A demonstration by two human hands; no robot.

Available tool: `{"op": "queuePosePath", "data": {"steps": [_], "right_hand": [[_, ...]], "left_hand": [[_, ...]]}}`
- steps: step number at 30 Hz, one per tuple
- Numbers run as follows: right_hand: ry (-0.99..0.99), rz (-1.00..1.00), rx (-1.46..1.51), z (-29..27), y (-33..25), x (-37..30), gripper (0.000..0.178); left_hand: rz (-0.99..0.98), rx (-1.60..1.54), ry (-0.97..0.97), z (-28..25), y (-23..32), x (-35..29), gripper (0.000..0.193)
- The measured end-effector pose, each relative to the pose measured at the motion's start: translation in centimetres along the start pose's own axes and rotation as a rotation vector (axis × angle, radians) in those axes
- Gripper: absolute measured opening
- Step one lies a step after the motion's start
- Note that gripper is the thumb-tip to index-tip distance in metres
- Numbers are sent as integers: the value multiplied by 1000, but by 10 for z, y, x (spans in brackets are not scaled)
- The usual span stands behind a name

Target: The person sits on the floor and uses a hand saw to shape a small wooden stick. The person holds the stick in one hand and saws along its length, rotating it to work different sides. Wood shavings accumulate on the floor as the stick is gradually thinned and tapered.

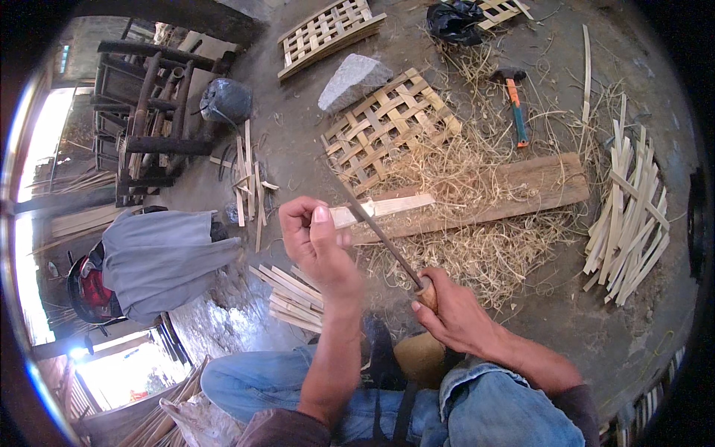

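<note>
Dark sleeve (pixel 287 430) nearest; curled left hand (pixel 319 242) pinching pale strip (pixel 402 205); right hand (pixel 458 314) clenched round knife handle (pixel 427 293).

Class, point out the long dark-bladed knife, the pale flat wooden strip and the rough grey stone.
Long dark-bladed knife (pixel 391 249), head view: blade.
Pale flat wooden strip (pixel 401 204), head view: right part.
Rough grey stone (pixel 354 82), head view: middle.

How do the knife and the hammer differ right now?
- State: the knife is gripped in the right hand; the hammer lies on the floor, unheld.
- Shape: the knife has a long, narrow blade; the hammer has a short, blocky head.
- Handle: the knife's is plain brown; the hammer's is orange and teal.

Shared: both have dark working ends.
</note>
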State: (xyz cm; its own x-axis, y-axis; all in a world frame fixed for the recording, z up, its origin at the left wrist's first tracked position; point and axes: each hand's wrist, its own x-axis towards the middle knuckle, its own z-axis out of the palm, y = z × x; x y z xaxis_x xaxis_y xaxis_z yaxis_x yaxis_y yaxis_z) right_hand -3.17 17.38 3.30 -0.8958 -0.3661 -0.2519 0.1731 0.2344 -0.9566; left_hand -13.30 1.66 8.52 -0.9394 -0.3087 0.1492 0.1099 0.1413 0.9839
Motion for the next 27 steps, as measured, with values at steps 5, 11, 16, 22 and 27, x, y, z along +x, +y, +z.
{"op": "queuePosePath", "data": {"steps": [5,11,16,22,27], "right_hand": [[-59,61,-3,-13,-12,-5,48],[-37,-8,33,-20,-28,-7,49],[-86,110,-58,-20,-15,11,47],[48,14,-121,-24,-26,-2,41],[85,-7,-108,-24,-11,-3,45]], "left_hand": [[4,-84,-58,-6,6,-2,12],[-91,-38,-21,0,21,-6,13],[-48,49,-43,6,15,-11,11],[-37,33,8,10,25,-12,9],[-3,144,-123,0,21,-9,14]]}}
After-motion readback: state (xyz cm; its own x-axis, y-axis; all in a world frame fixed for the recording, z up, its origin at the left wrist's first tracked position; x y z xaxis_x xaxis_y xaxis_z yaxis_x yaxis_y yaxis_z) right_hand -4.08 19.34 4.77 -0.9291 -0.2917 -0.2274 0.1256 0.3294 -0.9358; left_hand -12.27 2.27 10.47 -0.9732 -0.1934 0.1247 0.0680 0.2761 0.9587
